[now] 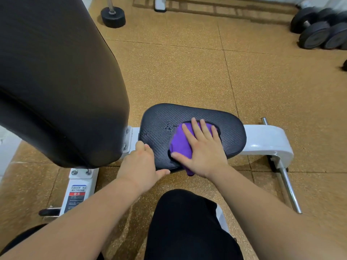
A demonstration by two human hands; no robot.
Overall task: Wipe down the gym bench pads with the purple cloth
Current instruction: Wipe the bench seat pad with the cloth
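Observation:
The black textured seat pad (231, 128) of the bench lies in the middle of the view, with water droplets near its centre. My right hand (202, 151) presses flat on the folded purple cloth (180, 141) on the pad, fingers spread. My left hand (142, 164) grips the pad's near left edge, thumb under the rim. The large black back pad (56, 81) rises tilted at the left.
The white bench frame (266, 139) runs right, with a chrome bar (287, 186) at its end. A warning label (76, 197) is on the left leg. Black dumbbells (323, 29) lie at far right and one (112, 15) at top. My black-clad knee (187, 222) is below.

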